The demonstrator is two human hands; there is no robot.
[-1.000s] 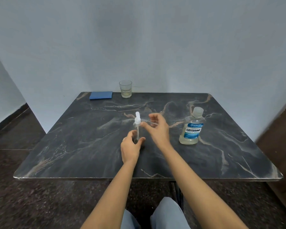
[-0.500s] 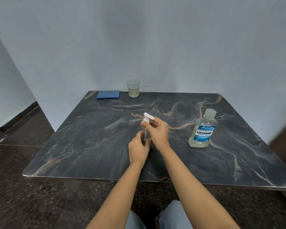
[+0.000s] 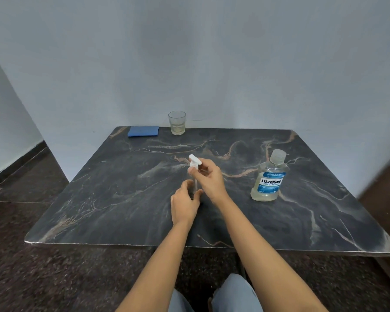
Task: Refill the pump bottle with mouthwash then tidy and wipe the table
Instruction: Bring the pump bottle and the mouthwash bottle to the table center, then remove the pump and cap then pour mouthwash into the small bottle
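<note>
1. The fingers of the left hand curl narrowly around the base of the small clear pump bottle, steadying it on the counter. The bottle is so transparent that its outline is hard to trace.
2. Just beyond, the right hand pinches the white pump head between thumb and fingertips. The head sits tilted, with its thin dip tube running down toward the bottle, so it appears to be unscrewed or on its way out.
3. Judged from this, the step in hand is opening the pump bottle; no pouring has begun.
4. Risks here: the bottle is light and narrow, so a sideways tug on the head could tip it out of the loose left grip. A wet dip tube could also drip across the counter when lifted clear.
5. To the right and well apart from the hands stands the Listerine mouthwash bottle, upright, capped, with a shallow layer of pale liquid. Its wide mouth against the pump bottle's narrow neck makes spilling likely when it is poured.
6. At the far edge, near the wall, a drinking glass holds a little pale liquid, and just to its left lies a folded blue cloth, probably meant for the wiping.
</note>
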